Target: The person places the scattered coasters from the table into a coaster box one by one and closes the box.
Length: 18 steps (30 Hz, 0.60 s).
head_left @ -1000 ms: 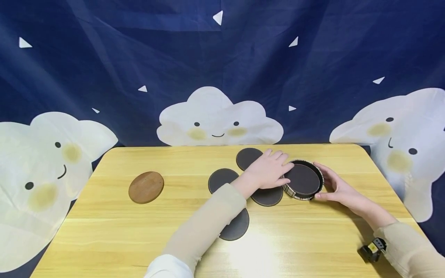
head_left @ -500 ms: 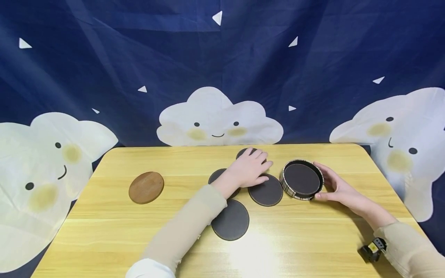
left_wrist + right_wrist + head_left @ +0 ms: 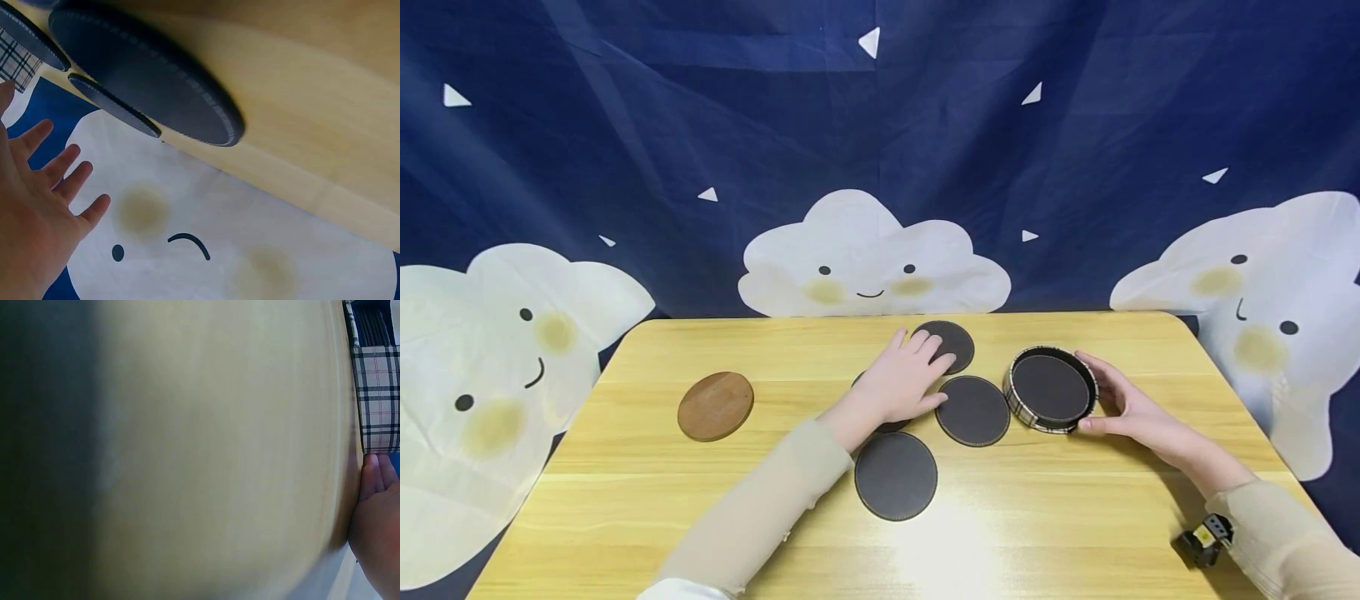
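My left hand (image 3: 901, 379) hovers with spread fingers over the black round coasters and holds nothing. Part of one coaster (image 3: 891, 426) is hidden under it, and its fingertips overlap the back coaster (image 3: 953, 343). Two more coasters lie nearby, one at the front (image 3: 897, 477) and one to the right (image 3: 973, 411). In the left wrist view the left hand (image 3: 44, 194) is relaxed below the dark coasters (image 3: 150, 75). My right hand (image 3: 1123, 408) grips the right side of a round plaid coaster holder (image 3: 1028, 413), thumb in front and fingers behind. A black coaster (image 3: 1051, 387) lies inside the holder.
A brown wooden disc (image 3: 716, 406) lies on the left of the light wooden table (image 3: 625, 508). Behind the table's far edge hangs a dark blue cloth (image 3: 775, 125) with smiling clouds. A small black device (image 3: 1204, 537) is strapped at the right wrist.
My left hand has drawn back leftward from the coaster holder to above the loose coasters, uncovering the right-hand one. My right hand stays on the holder.
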Available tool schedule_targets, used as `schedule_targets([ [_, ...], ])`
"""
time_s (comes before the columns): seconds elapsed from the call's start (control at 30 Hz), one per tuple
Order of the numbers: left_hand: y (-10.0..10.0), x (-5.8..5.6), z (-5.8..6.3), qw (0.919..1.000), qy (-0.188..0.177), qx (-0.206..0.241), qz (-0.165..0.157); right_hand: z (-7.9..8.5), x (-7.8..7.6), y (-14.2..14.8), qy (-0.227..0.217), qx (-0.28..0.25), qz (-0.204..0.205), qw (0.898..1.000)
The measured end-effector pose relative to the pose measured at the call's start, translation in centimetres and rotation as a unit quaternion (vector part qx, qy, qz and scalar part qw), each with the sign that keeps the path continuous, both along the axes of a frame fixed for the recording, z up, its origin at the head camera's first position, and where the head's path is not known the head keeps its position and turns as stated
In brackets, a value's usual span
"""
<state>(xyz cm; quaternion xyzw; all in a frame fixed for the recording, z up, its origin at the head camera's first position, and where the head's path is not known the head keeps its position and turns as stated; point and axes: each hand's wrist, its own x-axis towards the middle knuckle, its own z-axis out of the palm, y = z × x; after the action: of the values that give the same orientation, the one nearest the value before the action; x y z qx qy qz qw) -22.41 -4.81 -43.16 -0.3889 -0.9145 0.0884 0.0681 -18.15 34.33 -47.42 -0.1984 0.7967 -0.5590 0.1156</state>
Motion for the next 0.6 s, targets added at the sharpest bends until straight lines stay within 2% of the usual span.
schedule_targets([
  [0.3,-2.2,1.5,-1.0,0.9997,-0.015,0.013,0.014,-0.3,-0.1,0.0,0.003,-0.006,0.004,1.000],
  [0.6,-3.5,2.1,-2.2,0.9997,-0.014,0.013,0.016,-0.1,-0.1,0.0,0.001,-0.011,0.006,1.000],
])
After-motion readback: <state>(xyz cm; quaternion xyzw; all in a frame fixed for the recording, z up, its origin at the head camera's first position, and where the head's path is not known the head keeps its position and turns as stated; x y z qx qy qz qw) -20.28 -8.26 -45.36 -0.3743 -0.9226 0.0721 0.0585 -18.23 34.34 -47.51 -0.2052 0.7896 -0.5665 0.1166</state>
